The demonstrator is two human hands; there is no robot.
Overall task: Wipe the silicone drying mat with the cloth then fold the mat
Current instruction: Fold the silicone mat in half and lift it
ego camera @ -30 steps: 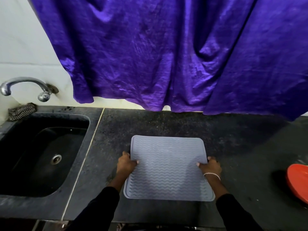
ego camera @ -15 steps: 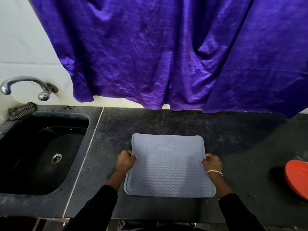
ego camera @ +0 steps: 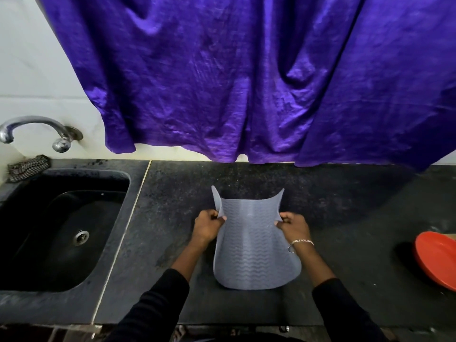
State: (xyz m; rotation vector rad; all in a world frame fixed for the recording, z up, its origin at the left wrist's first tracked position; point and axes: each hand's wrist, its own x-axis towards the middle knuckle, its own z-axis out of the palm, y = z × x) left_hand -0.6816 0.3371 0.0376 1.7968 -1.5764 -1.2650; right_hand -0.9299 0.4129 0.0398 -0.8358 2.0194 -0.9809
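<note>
Mat (ego camera: 254,250), grey, wavy-ribbed, at 6 o'clock of the view on the dark speckled counter (ego camera: 172,218); bowed up between both hands, not flat; near edge low at the counter and curved, though whether it touches cannot be told; far edge up in the air, its two corners flaring out like ears toward 11 and 1 o'clock.

Left hand (ego camera: 207,227) at the mat's 9 o'clock edge, fingers curled, clamped on that side edge in a pinch; right hand (ego camera: 293,228) at the 3 o'clock edge, likewise curled and pinching its edge; the mat is narrowest at the hands and wider toward 6 o'clock. Silver bracelet (ego camera: 301,242) on the right wrist; black sleeves on both arms, coming in from 6 o'clock.

Sink (ego camera: 49,230), black, at 9 o'clock of the mat, set into the counter past a pale seam; metal drain (ego camera: 81,236) in its floor; chrome tap (ego camera: 34,127) on the white wall at 10 o'clock, spout curving left; checked rag (ego camera: 27,166) bunched on the ledge behind the sink, under the tap, well apart from the mat.

Purple curtain (ego camera: 222,82) hanging at 12 o'clock, creased, hem just above the back of the counter; red plate (ego camera: 436,257) at 3 o'clock, cut by the frame edge, well apart from the right hand.
</note>
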